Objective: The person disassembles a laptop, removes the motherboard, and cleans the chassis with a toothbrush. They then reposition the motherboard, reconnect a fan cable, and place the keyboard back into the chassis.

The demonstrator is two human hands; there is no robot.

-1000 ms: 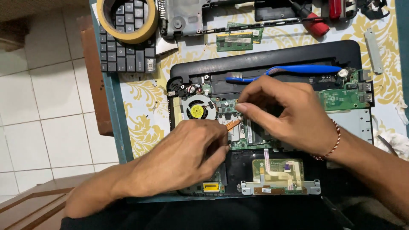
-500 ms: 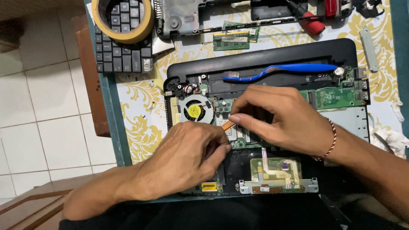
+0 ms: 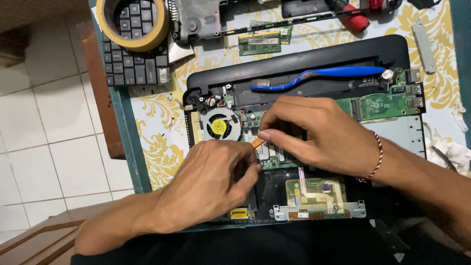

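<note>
An opened black laptop base (image 3: 294,64) lies in front of me with its green motherboard (image 3: 387,105) and round cooling fan (image 3: 219,126) bare. My right hand (image 3: 319,132) rests over the board's middle and pinches a thin orange flat cable (image 3: 256,143) between thumb and forefinger. My left hand (image 3: 216,181) lies below it with curled fingers, its fingertips touching the board right beside the cable's lower end. What sits under the two hands is hidden. A blue toothbrush (image 3: 324,76) lies across the laptop's upper part. The touchpad board (image 3: 319,198) shows near the front edge.
A roll of tan tape (image 3: 131,24) sits on a loose black keyboard (image 3: 135,64) at the upper left. A memory module (image 3: 265,41), a grey metal part (image 3: 196,19), a red-handled tool (image 3: 353,19) and a metal bracket (image 3: 424,46) lie on the patterned cloth. White tiled floor is at left.
Both hands stay at the same spot on the board around the orange cable; the fingers shift only slightly. The view has edged a little.
</note>
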